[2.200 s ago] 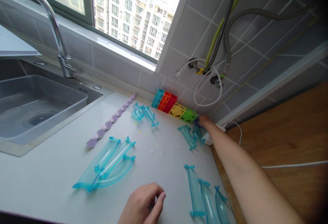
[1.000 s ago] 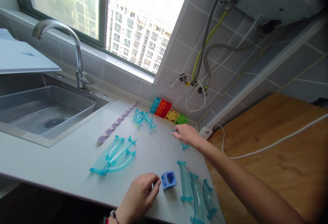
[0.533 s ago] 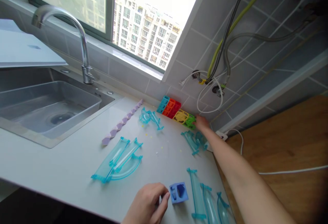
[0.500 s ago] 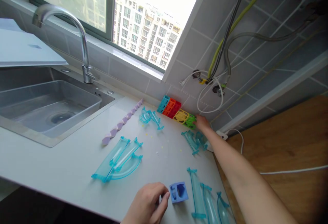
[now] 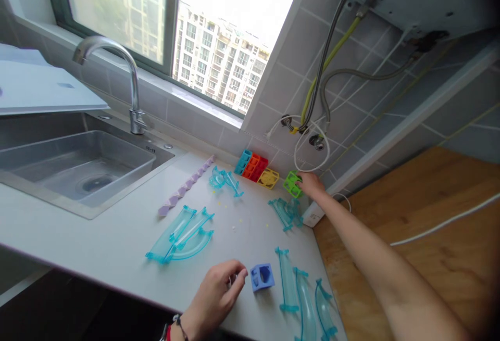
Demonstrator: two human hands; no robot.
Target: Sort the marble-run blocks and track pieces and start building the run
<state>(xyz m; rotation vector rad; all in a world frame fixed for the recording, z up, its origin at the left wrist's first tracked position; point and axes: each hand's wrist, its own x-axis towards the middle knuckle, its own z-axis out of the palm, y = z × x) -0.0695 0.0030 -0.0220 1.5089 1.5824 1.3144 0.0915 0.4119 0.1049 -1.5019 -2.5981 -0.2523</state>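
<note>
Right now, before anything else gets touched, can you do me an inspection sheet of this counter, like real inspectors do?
Surface: white countertop.
Things: green block stands apart from the row of coloured blocks by the wall; blue block sits nearer the front; see-through blue pieces lie in groups.
Clutter: tiny yellow specks; a purple strip near the sink.
Hands: right hand grips the green block; left hand is curled beside the blue block.
Cables: looped white cord against the wall; another white cord crosses the wood.
Surroundings: tap, window.
</note>
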